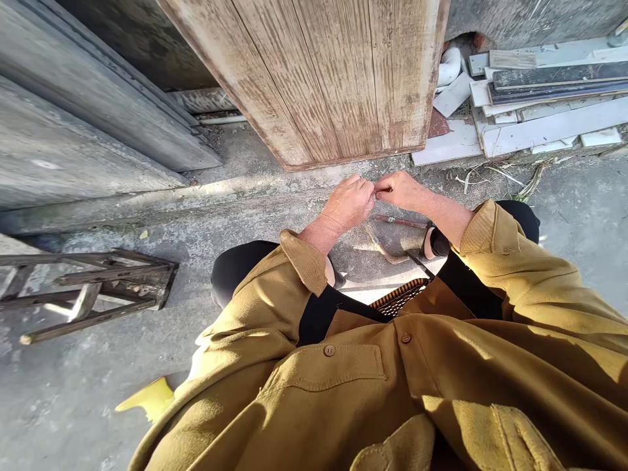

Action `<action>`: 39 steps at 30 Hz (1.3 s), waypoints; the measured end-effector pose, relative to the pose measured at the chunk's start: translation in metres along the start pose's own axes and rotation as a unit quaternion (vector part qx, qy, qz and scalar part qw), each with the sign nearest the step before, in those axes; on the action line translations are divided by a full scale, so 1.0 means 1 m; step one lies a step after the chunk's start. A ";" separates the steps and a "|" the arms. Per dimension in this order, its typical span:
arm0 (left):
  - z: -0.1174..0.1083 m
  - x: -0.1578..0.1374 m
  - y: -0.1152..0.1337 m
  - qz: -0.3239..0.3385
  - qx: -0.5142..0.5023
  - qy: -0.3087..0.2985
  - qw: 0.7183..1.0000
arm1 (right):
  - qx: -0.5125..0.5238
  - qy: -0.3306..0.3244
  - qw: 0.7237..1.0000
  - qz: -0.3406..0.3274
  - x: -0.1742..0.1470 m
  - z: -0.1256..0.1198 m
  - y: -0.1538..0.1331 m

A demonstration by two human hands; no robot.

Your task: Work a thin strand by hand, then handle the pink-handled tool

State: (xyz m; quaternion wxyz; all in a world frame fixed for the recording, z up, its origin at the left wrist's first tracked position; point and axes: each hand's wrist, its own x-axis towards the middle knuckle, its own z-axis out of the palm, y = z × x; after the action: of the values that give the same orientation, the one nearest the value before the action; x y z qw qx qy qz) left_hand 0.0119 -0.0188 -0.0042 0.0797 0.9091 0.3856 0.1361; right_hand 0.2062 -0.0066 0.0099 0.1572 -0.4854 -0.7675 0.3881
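Fingers [384, 185] of left hand [347, 200] and right hand [403, 190] meet, curled, near the wooden panel [338, 85]; whether they pinch anything is unclear.

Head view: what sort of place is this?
Probably an outdoor yard or alley beside a building, judging by the sunlit concrete-like ground, weathered wooden panel and pile of flat boards.

From my remote feed, I can read no text, label, brand, number or sign on the wooden panel [338, 78], the stacked strips [544, 127] to its right, the slatted wooden frame [105, 269] lower left of it, or the mustard shirt [338, 373] below it.
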 end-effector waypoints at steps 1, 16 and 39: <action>-0.002 0.000 0.000 -0.005 -0.002 -0.009 1.000 | -0.037 0.002 0.999 -0.022 0.000 0.001 -0.001; -0.013 0.006 -0.006 -0.101 -0.091 -0.025 0.990 | 0.160 0.002 0.978 0.131 -0.001 -0.001 -0.012; -0.002 0.010 -0.003 -0.219 -0.246 0.002 0.944 | -0.016 0.057 0.997 0.049 -0.001 0.002 -0.010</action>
State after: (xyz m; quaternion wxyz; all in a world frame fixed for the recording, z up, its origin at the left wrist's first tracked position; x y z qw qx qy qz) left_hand 0.0164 -0.0094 -0.0013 0.3281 0.7543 0.5295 0.2077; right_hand 0.1991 -0.0102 0.0155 0.1735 -0.5465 -0.7384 0.3550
